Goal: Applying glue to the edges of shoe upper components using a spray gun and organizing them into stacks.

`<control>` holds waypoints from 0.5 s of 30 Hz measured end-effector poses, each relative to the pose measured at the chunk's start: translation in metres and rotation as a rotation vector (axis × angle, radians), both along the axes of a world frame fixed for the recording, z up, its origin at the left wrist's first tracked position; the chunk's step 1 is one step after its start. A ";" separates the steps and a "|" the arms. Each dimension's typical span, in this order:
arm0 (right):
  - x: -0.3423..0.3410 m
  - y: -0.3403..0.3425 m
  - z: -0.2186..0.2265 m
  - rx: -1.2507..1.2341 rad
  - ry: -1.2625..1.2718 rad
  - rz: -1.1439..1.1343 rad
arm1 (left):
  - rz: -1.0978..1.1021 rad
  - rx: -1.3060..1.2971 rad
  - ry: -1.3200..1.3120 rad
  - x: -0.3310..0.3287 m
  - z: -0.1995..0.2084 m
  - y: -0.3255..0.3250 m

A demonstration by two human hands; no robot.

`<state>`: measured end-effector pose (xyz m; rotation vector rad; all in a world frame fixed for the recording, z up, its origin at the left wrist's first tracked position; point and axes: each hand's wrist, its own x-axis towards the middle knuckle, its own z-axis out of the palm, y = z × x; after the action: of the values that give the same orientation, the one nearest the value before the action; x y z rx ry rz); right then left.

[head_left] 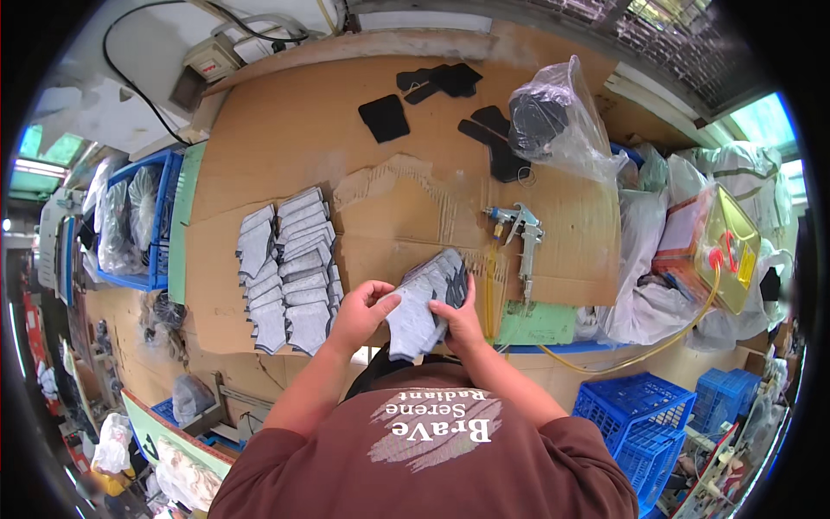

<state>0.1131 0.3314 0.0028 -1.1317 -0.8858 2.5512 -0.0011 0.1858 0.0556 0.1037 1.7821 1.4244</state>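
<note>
A fanned bundle of grey fabric pieces (415, 303) with dark edges is held over the table's near edge. My right hand (460, 320) grips it from the right, thumb on top and fingers behind. At its left edge, my left hand (363, 313) is closed with thumb and forefinger against the fabric; its other fingers are curled, and how much it pinches is hard to see. To the left lie two overlapping columns of similar grey pieces (304, 268). A silver spray gun (524, 238) with a yellowish hose rests to the right of the bundle.
Cardboard (277, 138) covers the table. Black flat pieces (384, 118) and a clear plastic bag (562, 121) with black contents lie at the far side. Blue crates (635, 411) stand at lower right; another blue crate (160, 221) holds bags at left. A yellow-lidded container (731, 251) stands right.
</note>
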 end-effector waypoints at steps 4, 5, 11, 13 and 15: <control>-0.005 -0.010 -0.005 0.098 -0.031 0.022 | 0.015 -0.032 0.264 0.008 -0.026 -0.014; -0.006 -0.010 -0.003 0.069 -0.075 0.032 | 0.076 -0.012 0.240 0.009 -0.025 -0.014; 0.013 -0.010 -0.052 0.336 -0.227 0.115 | 0.036 -0.164 0.678 0.014 -0.030 0.010; 0.014 -0.008 -0.049 0.405 -0.254 0.133 | 0.107 -0.121 0.733 0.023 -0.043 0.019; 0.007 -0.009 -0.015 0.599 -0.377 0.236 | 0.200 -0.089 0.741 0.032 -0.058 0.023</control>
<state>0.1199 0.3223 -0.0118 -1.3706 -1.8122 2.0027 0.0307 0.2090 -0.0027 0.4681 2.5088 1.5597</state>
